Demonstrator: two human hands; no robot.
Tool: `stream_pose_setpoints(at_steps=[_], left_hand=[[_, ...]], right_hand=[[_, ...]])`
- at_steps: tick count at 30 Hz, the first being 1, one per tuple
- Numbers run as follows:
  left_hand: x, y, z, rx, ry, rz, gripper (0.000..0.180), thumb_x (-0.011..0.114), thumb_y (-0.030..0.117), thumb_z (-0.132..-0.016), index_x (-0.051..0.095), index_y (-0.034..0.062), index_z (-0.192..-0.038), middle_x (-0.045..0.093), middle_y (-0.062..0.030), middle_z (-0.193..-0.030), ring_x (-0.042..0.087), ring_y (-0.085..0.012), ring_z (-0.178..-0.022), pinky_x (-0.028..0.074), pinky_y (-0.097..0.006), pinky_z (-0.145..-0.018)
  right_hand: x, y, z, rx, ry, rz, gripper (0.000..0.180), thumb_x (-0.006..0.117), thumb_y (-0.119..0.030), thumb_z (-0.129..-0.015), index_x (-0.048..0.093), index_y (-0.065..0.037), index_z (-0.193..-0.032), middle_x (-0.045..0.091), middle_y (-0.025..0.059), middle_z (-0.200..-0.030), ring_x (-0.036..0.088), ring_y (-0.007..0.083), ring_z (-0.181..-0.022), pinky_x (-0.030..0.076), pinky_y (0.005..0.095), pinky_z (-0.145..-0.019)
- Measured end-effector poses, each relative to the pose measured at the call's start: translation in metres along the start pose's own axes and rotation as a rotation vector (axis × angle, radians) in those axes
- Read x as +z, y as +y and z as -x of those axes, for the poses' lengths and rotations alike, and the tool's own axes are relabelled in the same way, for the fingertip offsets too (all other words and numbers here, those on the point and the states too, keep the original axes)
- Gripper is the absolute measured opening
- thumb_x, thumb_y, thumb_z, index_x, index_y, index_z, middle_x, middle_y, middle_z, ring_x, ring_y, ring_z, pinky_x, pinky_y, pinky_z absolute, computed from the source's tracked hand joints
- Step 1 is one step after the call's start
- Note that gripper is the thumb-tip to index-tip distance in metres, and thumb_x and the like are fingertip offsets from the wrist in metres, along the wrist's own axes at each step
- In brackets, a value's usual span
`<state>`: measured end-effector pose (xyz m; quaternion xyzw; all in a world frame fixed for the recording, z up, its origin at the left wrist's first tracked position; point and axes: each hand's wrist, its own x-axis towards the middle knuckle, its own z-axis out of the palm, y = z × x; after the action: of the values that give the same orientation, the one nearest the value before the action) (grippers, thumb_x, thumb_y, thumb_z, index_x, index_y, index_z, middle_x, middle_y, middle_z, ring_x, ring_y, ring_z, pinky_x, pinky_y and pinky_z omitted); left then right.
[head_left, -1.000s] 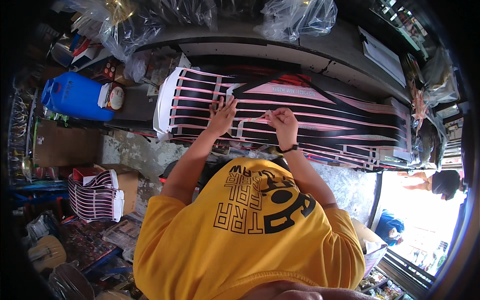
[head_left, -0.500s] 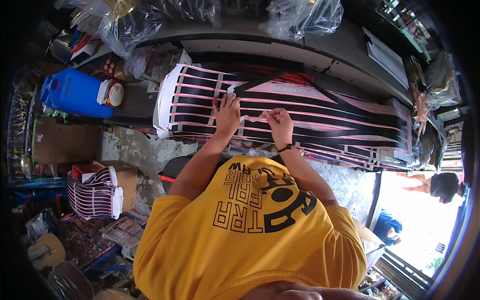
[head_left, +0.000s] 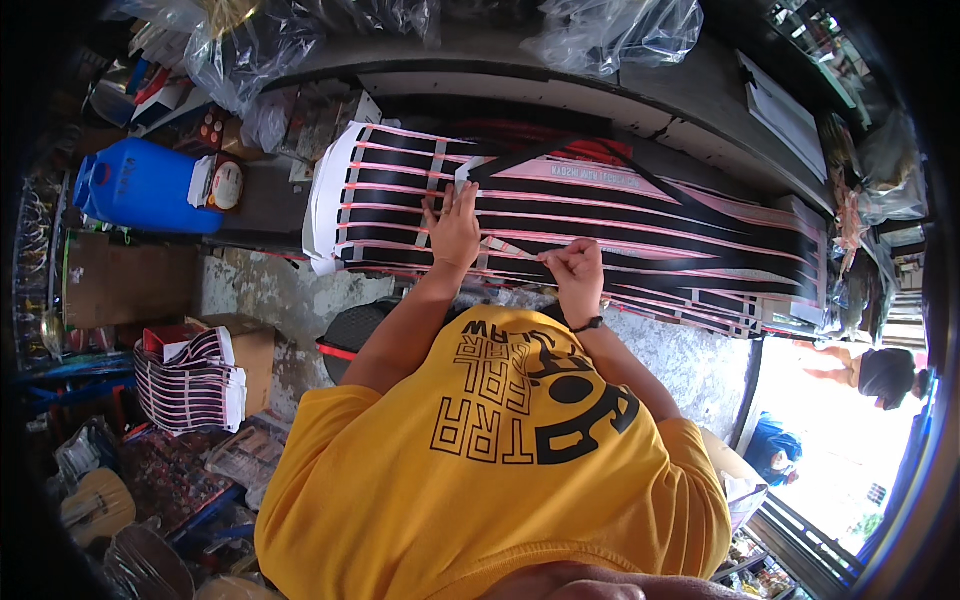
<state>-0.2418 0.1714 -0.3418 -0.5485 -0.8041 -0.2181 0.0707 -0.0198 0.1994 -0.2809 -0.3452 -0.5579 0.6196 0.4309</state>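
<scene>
A long sheet with black and pink stripes (head_left: 650, 220) lies across a grey workbench (head_left: 620, 95) in front of me. My left hand (head_left: 452, 228) rests flat on the sheet with its fingers spread, pressing it down near its left part. My right hand (head_left: 577, 274) is closed into a fist at the sheet's near edge, pinching a thin pink strip of it. A dark band sits on my right wrist. My yellow shirt with black print fills the lower picture.
A blue plastic canister (head_left: 140, 185) stands at the left on a low shelf. A stack of similar striped sheets (head_left: 195, 385) sits on a cardboard box at lower left. Clear plastic bags (head_left: 610, 30) hang above the bench. Another person (head_left: 880, 370) is at the far right.
My left hand has settled flat on the sheet. My right hand has drawn back toward the near edge, still closed on the strip.
</scene>
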Motion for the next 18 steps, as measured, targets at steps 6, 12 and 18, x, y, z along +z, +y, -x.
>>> stream_pose_setpoints(at_steps=[6,12,18], left_hand=[[0.003,-0.002,0.0,0.016,0.041,-0.022,0.045,0.049,0.014,-0.094,0.046,0.017,-0.138,0.056,-0.0008,-0.139,0.045,-0.0273,-0.136,0.016,-0.069,-0.112],[0.005,-0.001,0.001,0.013,0.04,-0.029,0.045,0.05,0.015,-0.094,0.046,0.0178,-0.138,0.055,0.0,-0.14,0.045,-0.0273,-0.136,0.016,-0.069,-0.111],[0.007,-0.002,0.0,0.022,0.048,-0.031,0.044,0.051,0.015,-0.094,0.046,0.0177,-0.138,0.056,-0.0001,-0.139,0.047,-0.0276,-0.134,0.016,-0.067,-0.112]], right_hand=[[-0.012,0.0,0.019,0.073,-0.019,0.015,0.032,0.053,0.015,-0.09,0.03,-0.005,-0.098,0.068,0.0178,-0.088,0.069,0.0224,-0.093,0.05,0.0272,-0.084],[-0.018,-0.017,0.03,0.077,-0.004,0.002,0.033,0.052,0.017,-0.089,0.029,-0.006,-0.094,0.067,0.0187,-0.088,0.07,0.0253,-0.092,0.052,0.0298,-0.084],[-0.036,-0.043,0.052,0.058,-0.014,0.038,0.032,0.054,0.018,-0.087,0.033,-0.004,-0.094,0.067,0.0148,-0.085,0.069,0.0212,-0.09,0.052,0.0261,-0.078]])
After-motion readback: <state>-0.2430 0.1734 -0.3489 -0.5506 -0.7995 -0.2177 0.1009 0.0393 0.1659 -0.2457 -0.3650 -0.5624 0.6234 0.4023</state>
